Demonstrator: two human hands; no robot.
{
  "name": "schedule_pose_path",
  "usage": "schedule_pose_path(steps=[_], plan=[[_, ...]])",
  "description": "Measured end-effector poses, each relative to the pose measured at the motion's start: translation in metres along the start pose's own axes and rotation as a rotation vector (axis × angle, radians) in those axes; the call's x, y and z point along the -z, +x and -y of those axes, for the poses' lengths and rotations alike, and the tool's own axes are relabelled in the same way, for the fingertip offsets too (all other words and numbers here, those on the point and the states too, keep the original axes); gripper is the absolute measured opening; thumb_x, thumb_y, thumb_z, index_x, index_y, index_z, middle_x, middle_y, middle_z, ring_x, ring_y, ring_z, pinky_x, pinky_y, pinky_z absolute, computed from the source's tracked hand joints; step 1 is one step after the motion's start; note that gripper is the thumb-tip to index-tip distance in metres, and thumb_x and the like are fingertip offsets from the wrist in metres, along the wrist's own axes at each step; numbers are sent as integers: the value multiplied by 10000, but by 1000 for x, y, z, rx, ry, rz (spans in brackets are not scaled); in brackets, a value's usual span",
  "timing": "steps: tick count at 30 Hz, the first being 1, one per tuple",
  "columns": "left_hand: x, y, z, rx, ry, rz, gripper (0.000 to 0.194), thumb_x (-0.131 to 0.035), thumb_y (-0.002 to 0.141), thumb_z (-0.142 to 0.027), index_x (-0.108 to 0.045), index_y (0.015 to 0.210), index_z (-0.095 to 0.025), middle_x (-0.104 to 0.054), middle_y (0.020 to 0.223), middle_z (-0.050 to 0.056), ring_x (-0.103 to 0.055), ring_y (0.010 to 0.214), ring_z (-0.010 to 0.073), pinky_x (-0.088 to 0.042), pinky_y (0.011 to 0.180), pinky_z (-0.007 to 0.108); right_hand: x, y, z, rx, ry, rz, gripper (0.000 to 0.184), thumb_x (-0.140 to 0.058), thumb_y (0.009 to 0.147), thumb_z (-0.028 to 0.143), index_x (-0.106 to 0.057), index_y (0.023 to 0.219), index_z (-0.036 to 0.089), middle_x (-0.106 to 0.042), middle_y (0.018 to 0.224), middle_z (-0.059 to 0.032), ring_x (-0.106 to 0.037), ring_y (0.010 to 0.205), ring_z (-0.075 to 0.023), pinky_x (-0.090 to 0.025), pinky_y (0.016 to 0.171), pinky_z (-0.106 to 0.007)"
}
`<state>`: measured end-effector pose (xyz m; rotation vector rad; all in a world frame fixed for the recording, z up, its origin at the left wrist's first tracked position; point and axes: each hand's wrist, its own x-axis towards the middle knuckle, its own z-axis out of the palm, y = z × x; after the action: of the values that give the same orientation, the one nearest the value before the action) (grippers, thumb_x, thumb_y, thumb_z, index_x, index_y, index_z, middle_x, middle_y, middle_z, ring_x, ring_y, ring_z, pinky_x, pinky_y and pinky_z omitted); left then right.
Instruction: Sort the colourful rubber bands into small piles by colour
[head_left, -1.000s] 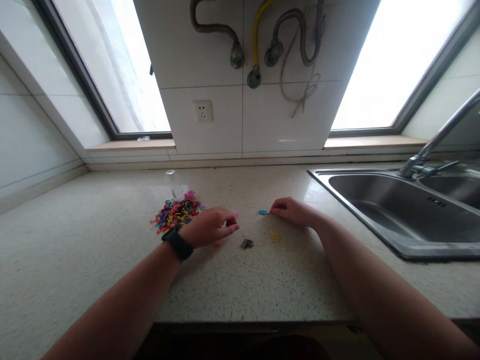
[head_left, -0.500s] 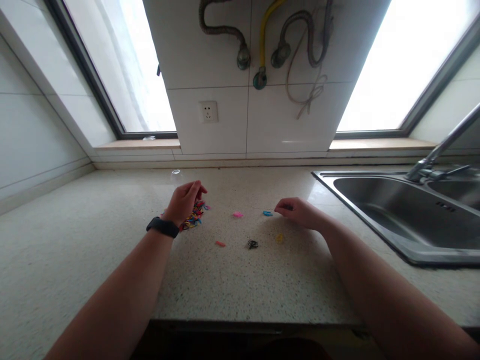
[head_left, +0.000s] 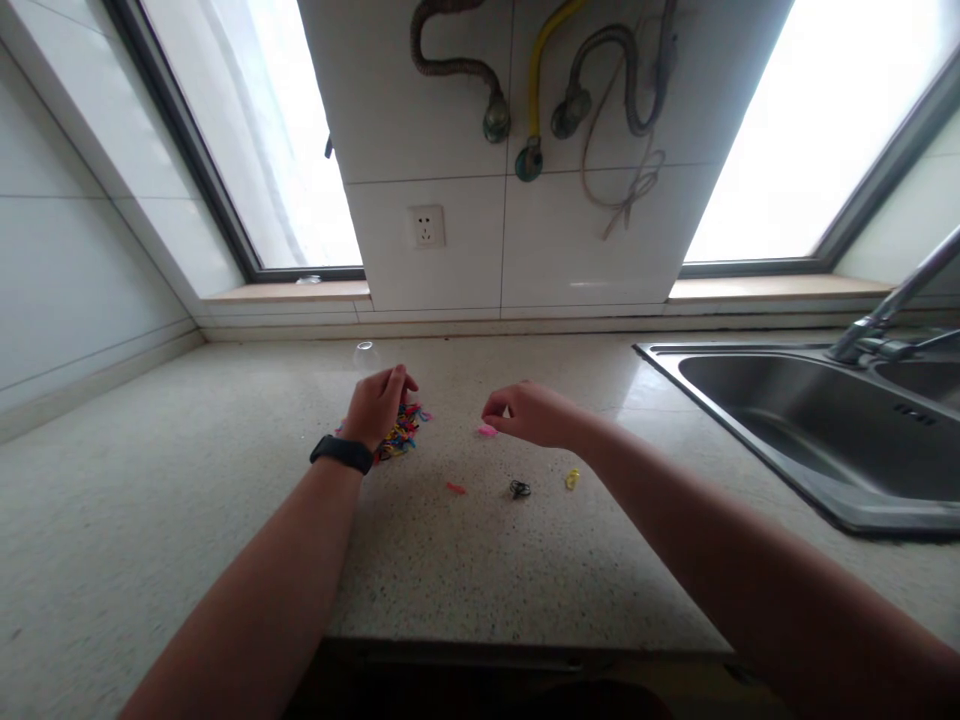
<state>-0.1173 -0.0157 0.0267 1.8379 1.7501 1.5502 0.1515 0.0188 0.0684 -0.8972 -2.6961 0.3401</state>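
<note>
The fingers of the right hand [head_left: 529, 412] are curled towards the thumb, and their tips are held close to the pink bands [head_left: 488, 431]; whether anything is pinched there cannot be told. The fingers of the left hand [head_left: 377, 405] are bent inward over the pile of coloured bands [head_left: 403, 432], which is partly covered by it; since the fingertips are not clearly shown, its grip cannot be told either. A dark watch [head_left: 341, 453] is worn on the left wrist.

From the pink bands, the pile is found at nine o'clock, the red bands [head_left: 455, 488] at seven, the black bands [head_left: 520, 489] (loosely tangled) at five, and the yellow bands [head_left: 572, 479] at four. All are borne by the speckled counter [head_left: 480, 580]. Beyond the pile, towards eleven o'clock, a clear cup [head_left: 365, 352] is seen. At three o'clock, well apart from the right hand, a steel sink [head_left: 765, 410] is set, with a tap [head_left: 866, 336] mounted at its far side. On the tiled wall [head_left: 585, 260], a socket [head_left: 428, 227] is fixed at eleven.
</note>
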Motion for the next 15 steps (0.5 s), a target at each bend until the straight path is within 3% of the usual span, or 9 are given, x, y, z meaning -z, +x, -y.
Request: schedule_pose_path(steps=[7,15], plan=[[-6,-1,-1,2,-32,39,549,-348,959,-520,-686,717,-161,-593,593,27,-542,553,141,-400,535,251,-30,64,27,-19,-183,96,249,-586,855,341,-751,1009,237,-751,976,-74,-672,877,-218,-441,708,-279],[-7,0,-3,-21,-6,57,555,-335,960,-507,-686,709,-159,-550,571,11,-525,554,134,-378,531,245,-58,90,39,-82,-294,113,306,-544,901,389,-728,1074,215,-724,1051,-147,-676,969,-278,-500,783,-362]])
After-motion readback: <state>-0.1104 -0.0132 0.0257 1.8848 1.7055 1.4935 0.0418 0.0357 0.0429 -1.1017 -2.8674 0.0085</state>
